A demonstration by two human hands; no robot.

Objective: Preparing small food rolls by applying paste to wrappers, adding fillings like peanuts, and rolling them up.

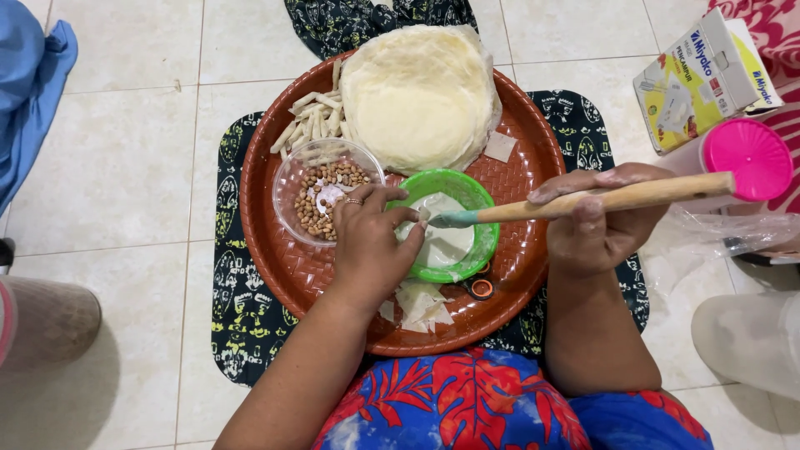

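Pale floor tiles (125, 167) lie under a dark patterned cloth (237, 317), and on it I see a round brown woven tray (533, 158) carrying a stack of thin pastry sheets (421, 96), a green bowl (479, 196) and a clear bowl of peanuts (310, 171). My left hand (367, 250) pinches a small pastry piece (425, 218) at the green bowl's rim. My right hand (596, 221) is clenched around a wooden-handled brush (600, 200) whose tip rests in that bowl.

Left hand (367, 242) covers part of green bowl (446, 225) rim; what its fingertips pinch is unclear. Scissors (481, 288) mostly hidden under bowl. Box (704, 79) and blue cloth (33, 92) cut off by frame edges.
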